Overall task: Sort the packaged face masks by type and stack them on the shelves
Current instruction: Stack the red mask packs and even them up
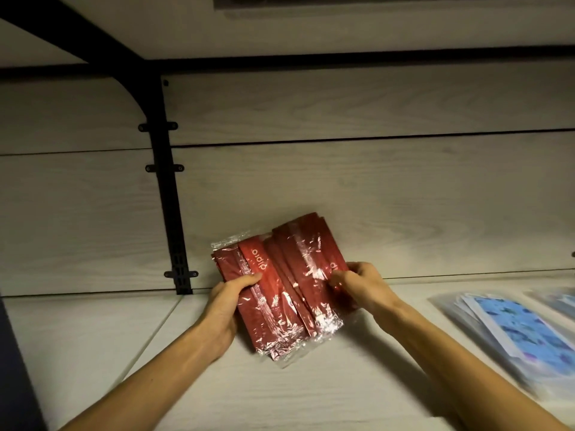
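A bundle of red packaged face masks (281, 287) in clear crinkled wrap is held over the pale wooden shelf (93, 331), close to the back panel. My left hand (225, 309) grips its left edge, thumb on top. My right hand (362, 286) pinches its right side with curled fingers. Whether the lower end of the bundle touches the shelf surface I cannot tell. A stack of blue patterned face masks (522, 328) in clear bags lies flat on the same shelf at the right.
A black metal bracket post (169, 213) runs up the back panel left of the red bundle. Another shelf board (311, 35) hangs overhead. More clear mask bags (557, 303) lie at the far right edge. A dark upright (15, 368) borders the left.
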